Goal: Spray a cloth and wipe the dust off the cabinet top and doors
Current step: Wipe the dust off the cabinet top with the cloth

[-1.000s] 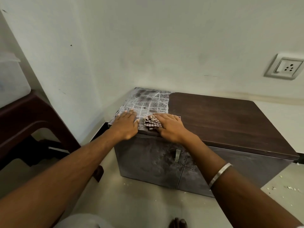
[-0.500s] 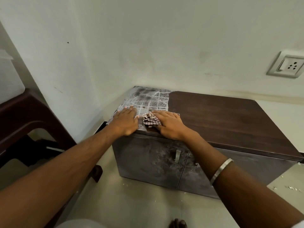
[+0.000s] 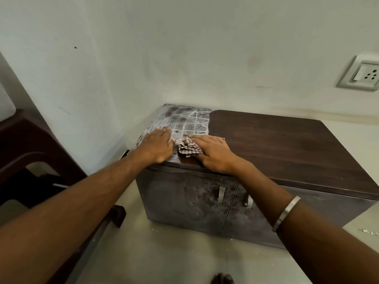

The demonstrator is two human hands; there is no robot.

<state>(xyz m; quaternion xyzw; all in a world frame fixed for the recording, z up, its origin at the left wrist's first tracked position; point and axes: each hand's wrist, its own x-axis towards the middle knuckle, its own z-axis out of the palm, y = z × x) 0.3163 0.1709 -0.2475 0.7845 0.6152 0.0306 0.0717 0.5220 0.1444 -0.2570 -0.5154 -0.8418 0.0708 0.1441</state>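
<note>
A low dark-brown cabinet (image 3: 287, 144) stands in the room corner. Its top is clean wood on the right, while the left end (image 3: 188, 121) is still white with streaked dust. My right hand (image 3: 213, 152) presses flat on a crumpled checked cloth (image 3: 187, 148) near the front edge of the top. My left hand (image 3: 156, 145) lies flat, fingers spread, on the dusty patch just left of the cloth. The two doors (image 3: 184, 197) below are grey with dust, each with a metal handle (image 3: 221, 193). No spray bottle is in view.
White walls meet right behind and to the left of the cabinet. A wall socket (image 3: 363, 75) is at the upper right. A dark-brown plastic stool (image 3: 30, 144) stands at the left. My foot (image 3: 222, 279) shows on the pale floor at the bottom.
Both hands and the cloth keep almost the same place on the cabinet top; my left hand has slid slightly further onto the dusty patch. The camera view shifted a little.
</note>
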